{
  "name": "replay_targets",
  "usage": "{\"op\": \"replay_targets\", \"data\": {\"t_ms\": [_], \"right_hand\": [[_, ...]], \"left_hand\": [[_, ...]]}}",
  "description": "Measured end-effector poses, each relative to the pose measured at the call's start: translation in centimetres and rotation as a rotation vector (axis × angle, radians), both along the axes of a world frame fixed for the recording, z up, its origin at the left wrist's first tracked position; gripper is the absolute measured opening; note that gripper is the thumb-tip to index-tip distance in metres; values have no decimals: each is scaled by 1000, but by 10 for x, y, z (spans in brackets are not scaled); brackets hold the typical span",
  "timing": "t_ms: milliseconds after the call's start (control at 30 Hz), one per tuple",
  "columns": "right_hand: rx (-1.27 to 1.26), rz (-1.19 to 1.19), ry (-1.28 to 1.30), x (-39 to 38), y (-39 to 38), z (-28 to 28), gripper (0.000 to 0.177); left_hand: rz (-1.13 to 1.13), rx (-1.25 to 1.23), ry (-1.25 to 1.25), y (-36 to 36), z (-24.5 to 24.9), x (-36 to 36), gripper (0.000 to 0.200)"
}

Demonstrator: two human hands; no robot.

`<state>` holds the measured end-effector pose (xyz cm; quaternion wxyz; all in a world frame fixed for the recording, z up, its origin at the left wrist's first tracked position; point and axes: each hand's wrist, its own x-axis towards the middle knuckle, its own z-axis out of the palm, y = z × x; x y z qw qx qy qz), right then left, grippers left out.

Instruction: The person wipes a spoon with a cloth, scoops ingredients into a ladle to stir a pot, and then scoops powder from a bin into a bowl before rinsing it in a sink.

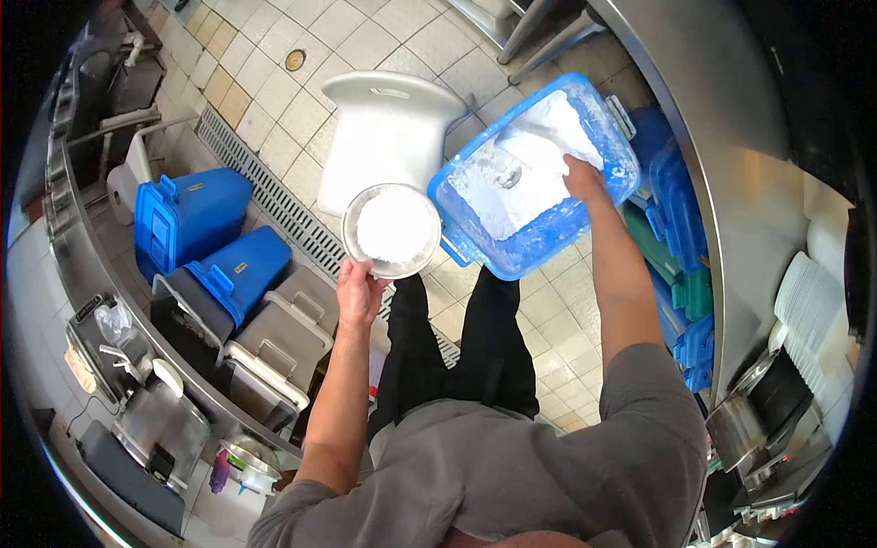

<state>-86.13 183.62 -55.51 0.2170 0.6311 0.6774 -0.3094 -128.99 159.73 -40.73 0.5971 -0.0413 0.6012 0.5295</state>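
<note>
My left hand (361,290) grips the near rim of a round metal bowl (348,239), thumb over the edge. A mound of white powder (393,224) lies in the bowl, which overlaps the front of a white plastic chair (384,132). To the right is a blue plastic bin (521,267), its walls dusted white and more white powder (539,169) inside. My right hand (583,178) reaches over the bin's right part with its fingers curled down at the powder. What those fingers hold, I cannot tell. A greyish round patch shows in the powder left of that hand.
Blue lidded bins (194,215) and grey bins (283,338) line the left side beside a floor drain grate (265,183). A steel counter (731,183) runs along the right, with blue and green lids (681,265) beneath it. Stacked white plates (808,301) stand farther right.
</note>
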Motion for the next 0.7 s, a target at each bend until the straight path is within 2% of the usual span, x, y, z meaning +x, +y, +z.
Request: {"op": "replay_targets", "data": {"t_ms": [33, 167, 300, 367, 500, 600, 667, 700], "right_hand": [[3, 12, 19, -2, -2, 15, 36], [41, 69, 129, 3, -13, 88, 31], [119, 45, 264, 31, -33, 156, 25], [152, 60, 255, 33, -45, 206, 24], [171, 114, 128, 14, -57, 312, 17], [158, 206, 4, -8, -58, 338, 15], [217, 275, -6, -24, -61, 341, 14], [198, 334, -91, -32, -60, 341, 13]], "left_hand": [[-22, 14, 8, 14, 15, 9, 19], [-109, 29, 39, 30, 10, 20, 13], [-220, -1, 60, 51, 0, 44, 17], [-301, 44, 81, 55, -30, 60, 10], [-343, 60, 76, 74, -24, 118, 6], [-349, 97, -27, 82, -21, 160, 8], [-362, 105, -44, 83, -20, 179, 10], [-380, 112, -51, 83, -22, 185, 13]]}}
